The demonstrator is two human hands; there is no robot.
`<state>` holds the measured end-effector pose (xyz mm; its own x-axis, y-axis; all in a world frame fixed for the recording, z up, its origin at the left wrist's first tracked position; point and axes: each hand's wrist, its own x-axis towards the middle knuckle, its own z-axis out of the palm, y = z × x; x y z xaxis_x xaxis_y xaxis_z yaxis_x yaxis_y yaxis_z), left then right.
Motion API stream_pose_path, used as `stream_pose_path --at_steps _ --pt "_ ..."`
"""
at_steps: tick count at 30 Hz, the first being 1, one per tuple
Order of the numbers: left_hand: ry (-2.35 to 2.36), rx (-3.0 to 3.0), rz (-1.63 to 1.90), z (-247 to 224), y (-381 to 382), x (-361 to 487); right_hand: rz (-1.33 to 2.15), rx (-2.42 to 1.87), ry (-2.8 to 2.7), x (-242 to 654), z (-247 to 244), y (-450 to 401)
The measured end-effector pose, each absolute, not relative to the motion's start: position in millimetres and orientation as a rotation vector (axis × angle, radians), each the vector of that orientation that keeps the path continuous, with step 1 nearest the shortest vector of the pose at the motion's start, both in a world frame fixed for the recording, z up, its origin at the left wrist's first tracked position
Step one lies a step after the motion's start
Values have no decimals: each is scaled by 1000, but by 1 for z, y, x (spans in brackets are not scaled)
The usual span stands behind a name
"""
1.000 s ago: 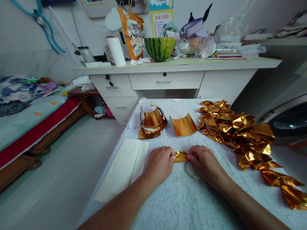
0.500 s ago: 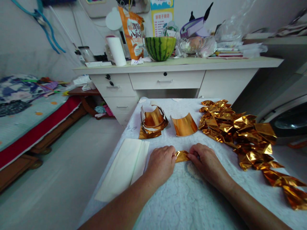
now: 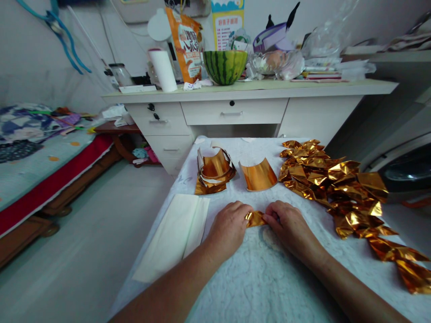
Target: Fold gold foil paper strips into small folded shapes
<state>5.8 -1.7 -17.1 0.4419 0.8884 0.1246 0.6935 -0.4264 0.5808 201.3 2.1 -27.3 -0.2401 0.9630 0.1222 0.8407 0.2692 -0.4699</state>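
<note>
Already, many shiny, folded gold-foil pieces [image 3: 336, 179] lie heaped rightward on the pale, cloth-covered counter [image 3: 249, 278]; one curved gold sheet [image 3: 259, 176] and a curled gold stack [image 3: 215, 168] look unfolded. Left hand [image 3: 229, 226] and right hand [image 3: 291, 224], fingers closed, pinch a small creased gold-foil strip [image 3: 256, 218] between them.

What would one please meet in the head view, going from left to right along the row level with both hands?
White paper → left hand → small gold foil piece → right hand → heap of folded gold foil.
</note>
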Motion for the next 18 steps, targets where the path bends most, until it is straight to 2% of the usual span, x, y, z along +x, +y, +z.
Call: stream_pose_path --at_steps 18 --pt "1348 2227 565 -32 -1 9 409 -1733 -2101 195 -25 1"
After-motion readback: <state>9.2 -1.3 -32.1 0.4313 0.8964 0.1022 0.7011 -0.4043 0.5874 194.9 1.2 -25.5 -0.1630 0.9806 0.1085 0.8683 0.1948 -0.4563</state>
